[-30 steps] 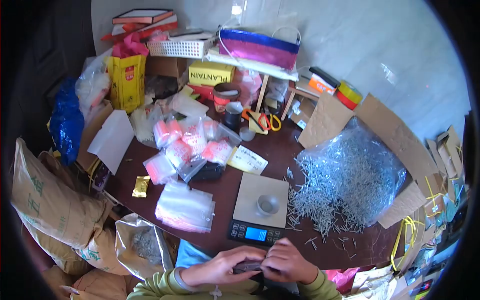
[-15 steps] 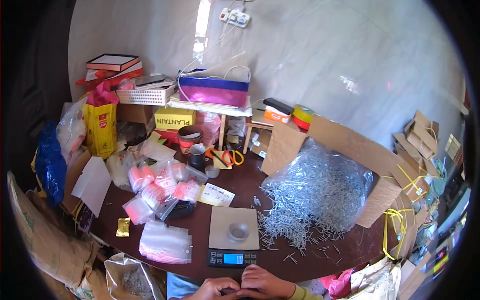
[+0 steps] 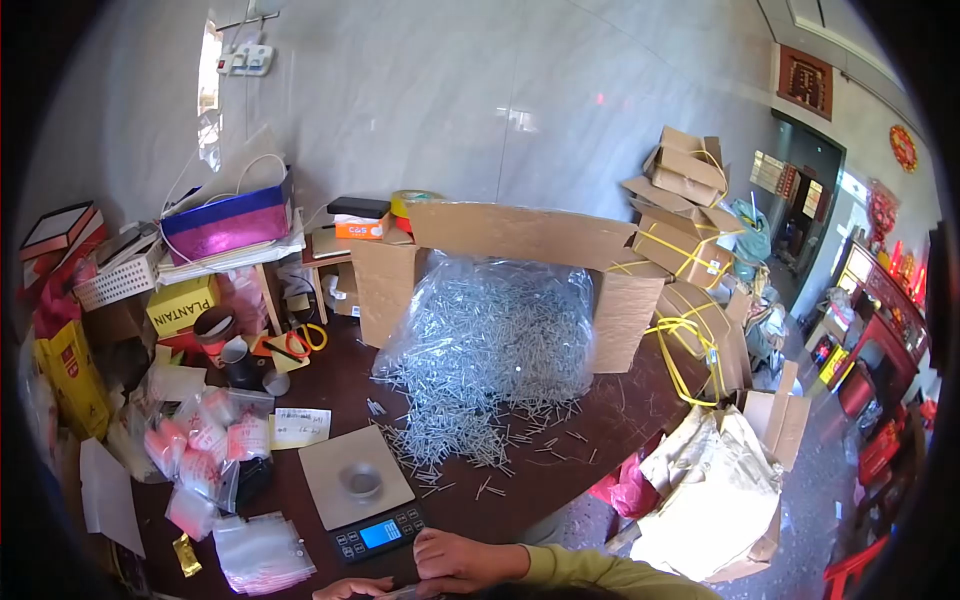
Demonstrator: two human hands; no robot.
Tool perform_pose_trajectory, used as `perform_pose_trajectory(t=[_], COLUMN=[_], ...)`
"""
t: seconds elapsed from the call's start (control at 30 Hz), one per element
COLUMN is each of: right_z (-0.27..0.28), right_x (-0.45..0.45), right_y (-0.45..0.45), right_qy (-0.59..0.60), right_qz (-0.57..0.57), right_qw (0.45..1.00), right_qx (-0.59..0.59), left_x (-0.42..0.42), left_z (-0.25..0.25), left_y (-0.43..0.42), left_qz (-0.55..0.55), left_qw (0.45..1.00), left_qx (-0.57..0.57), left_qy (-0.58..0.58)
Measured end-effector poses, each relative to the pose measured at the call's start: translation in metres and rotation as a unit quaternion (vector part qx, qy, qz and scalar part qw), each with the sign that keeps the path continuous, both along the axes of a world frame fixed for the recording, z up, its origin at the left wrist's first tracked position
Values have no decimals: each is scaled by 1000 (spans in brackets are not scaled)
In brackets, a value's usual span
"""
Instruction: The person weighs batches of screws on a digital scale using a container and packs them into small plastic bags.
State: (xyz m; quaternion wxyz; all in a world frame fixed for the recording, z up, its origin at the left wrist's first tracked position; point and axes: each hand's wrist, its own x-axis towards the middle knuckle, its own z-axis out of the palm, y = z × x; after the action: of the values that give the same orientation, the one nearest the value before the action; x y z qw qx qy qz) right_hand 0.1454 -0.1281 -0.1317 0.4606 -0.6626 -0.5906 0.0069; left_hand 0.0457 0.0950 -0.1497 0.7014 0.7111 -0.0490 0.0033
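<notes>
At the table's near edge, my right hand (image 3: 455, 560) is closed, its fingers curled down over something small that I cannot make out. Beside it, my left hand (image 3: 352, 588) is partly cut off by the bottom of the view, fingers bent towards the same spot. Just beyond them lies a digital scale (image 3: 318, 462) with a lit blue display. A small round metal cup (image 3: 360, 483) sits on its plate. To the scale's right, a heap of metal nails (image 3: 470, 410) spills from a clear plastic bag (image 3: 440, 290). Flat clear zip bags (image 3: 262, 555) lie left of the scale.
Filled zip bags (image 3: 207, 440), a handwritten note (image 3: 300, 428), orange-handled scissors (image 3: 312, 340) and a dark cup (image 3: 238, 362) stand at the left. Cardboard flaps (image 3: 520, 235) surround the nails. Boxes with yellow straps (image 3: 680, 250) and a paper sack (image 3: 715, 490) are at the right.
The head view has swung to the right, so the table things appear further left and more of the room shows. My hands stay low at the table edge, slightly further apart.
</notes>
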Motion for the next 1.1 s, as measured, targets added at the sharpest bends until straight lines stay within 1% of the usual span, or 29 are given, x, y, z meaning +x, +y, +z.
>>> perform_pose_trajectory(t=[0.2, 0.3, 0.33, 0.37, 0.43, 0.5, 0.53, 0.57, 0.6, 0.63, 0.67, 0.7, 0.77, 0.83, 0.87, 0.9, 0.93, 0.97, 1.0, 1.03, 1.07, 1.1], right_z=[-18, -23, -22, -19, -18, -29, -39, -36, -47, -52, -55, -62, -65, -68, -71, -77, -86, -95, -102, -108, -114, -118], right_x=[0, 3, 5, 8, 17, 28, 35, 39, 48, 50, 52, 54, 54, 52, 51, 52, 54, 55, 56, 58, 60, 63], right_y=[6, 2, -2, -8, -22, -39, -48, -57, -69, -78, -85, -91, -97, -103, -105, -107, -107, -108, -111, -112, -111, -111], right_qy=[-8, 32, 32, 33, 26, 35, 52, 33, -7, -8, 1, 0, 16, 29, 53, 18, -19, -57, -24, -32, -40, -48], right_qz=[-6, 8, -17, -41, -105, -200, -241, -290, -317, -355, -374, -393, -407, -428, -446, -476, -502, -527, -532, -542, -551, -560], right_qw=[999, 999, 999, 998, 993, 977, 968, 953, 944, 930, 922, 915, 910, 901, 889, 875, 860, 844, 841, 835, 829, 823], right_qx=[41, -1, -13, -25, -38, -58, -49, -81, -92, -97, -100, -92, -76, -65, -94, -92, -89, -84, -95, -91, -86, -81], left_x=[-1, -8, -12, -16, -34, -61, -70, -78, -86, -87, -113, -118, -110, -95, -85, -75, -66, -59, -52, -42, -40, -32], left_z=[-4, 32, 35, 35, 30, -12, -11, -5, -1, -5, -33, -31, -13, 10, 33, 57, 72, 87, 102, 119, 140, 149], left_y=[9, 12, 17, 30, 61, 108, 115, 120, 125, 139, 170, 169, 159, 141, 136, 134, 135, 134, 134, 130, 112, 95], left_qz=[-5, 32, 58, 58, 99, 123, 143, 156, 256, 203, 197, 157, 162, 236, 209, 180, 153, 140, 112, 75, 60, 35], left_qw=[999, 998, 998, 996, 984, 985, 977, 959, 964, 892, 892, 869, 834, 891, 886, 868, 875, 891, 896, 887, 900, 899], left_qx=[-38, 32, 31, 61, 142, 91, 156, 223, 21, 403, 372, 447, 441, 353, 411, 459, 419, 340, 259, 188, 74, 21], left_qy=[-16, 34, 22, -1, 36, 77, -4, -81, 68, 8, 167, 141, 289, 163, 54, -59, -187, -265, -343, -414, -425, -435])
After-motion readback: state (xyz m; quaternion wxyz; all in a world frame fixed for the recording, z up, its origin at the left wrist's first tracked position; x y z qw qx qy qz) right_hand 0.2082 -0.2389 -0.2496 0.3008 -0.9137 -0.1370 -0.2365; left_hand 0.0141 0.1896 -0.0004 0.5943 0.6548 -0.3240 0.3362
